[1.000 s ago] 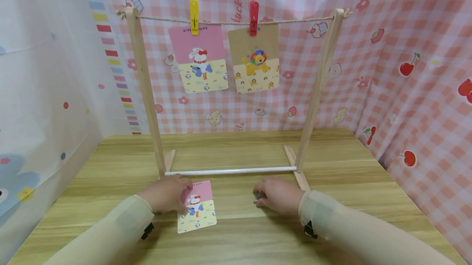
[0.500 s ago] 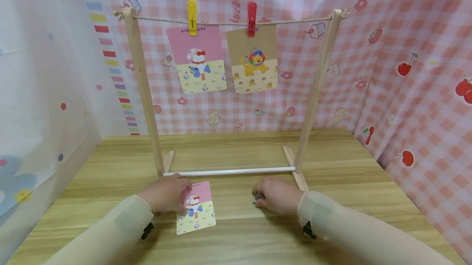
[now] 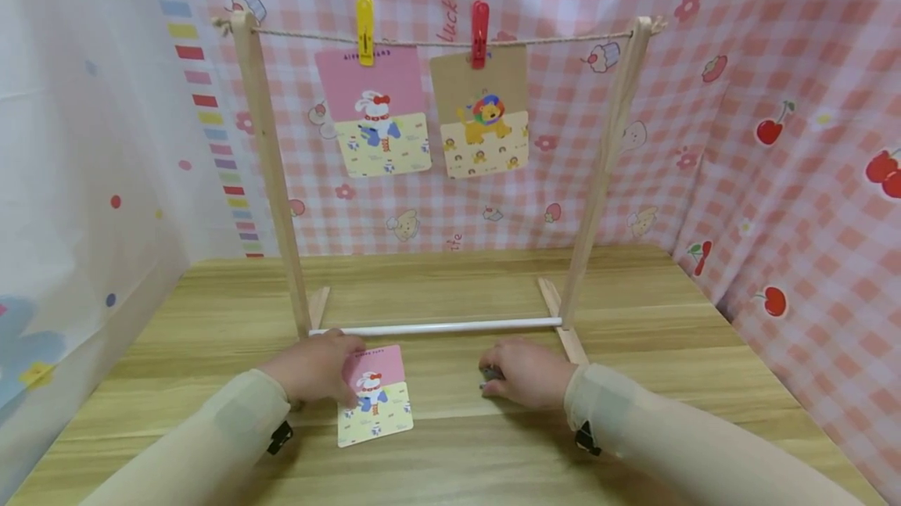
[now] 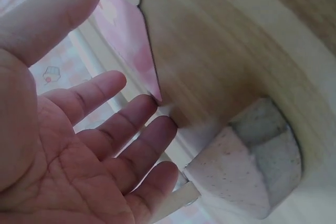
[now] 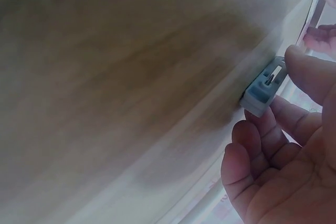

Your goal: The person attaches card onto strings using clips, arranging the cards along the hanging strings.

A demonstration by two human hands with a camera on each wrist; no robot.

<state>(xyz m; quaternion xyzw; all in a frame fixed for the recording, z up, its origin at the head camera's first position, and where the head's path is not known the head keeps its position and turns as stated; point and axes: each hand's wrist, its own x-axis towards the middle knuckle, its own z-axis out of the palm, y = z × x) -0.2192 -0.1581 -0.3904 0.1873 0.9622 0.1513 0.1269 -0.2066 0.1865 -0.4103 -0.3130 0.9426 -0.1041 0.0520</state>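
A pink and yellow rabbit card [image 3: 380, 410] lies on the wooden table. My left hand [image 3: 318, 369] is at its left side, thumb and fingers over that edge. Seen in the left wrist view, the left fingers [image 4: 142, 148] are spread and relaxed, with fingertips by a corner of the pink part [image 4: 135, 45]. My right hand [image 3: 528, 373] rests on the table to the right of the card, pinching a small grey clothespin [image 5: 262, 88] between thumb and curled fingers. Most of the clothespin is covered by the hand in the head view.
Behind the hands stands a wooden frame [image 3: 270, 170] with a white crossbar [image 3: 436, 328]. On its rope [image 3: 563, 40], a yellow clothespin [image 3: 364, 29] holds another rabbit card [image 3: 383, 142] and a red clothespin [image 3: 479, 33] a lion card [image 3: 486, 154]. Its left foot's end [image 4: 231, 171] lies beside my left hand.
Both hands, the card and the grey clothespin keep nearly the same places. The head view has shifted slightly.
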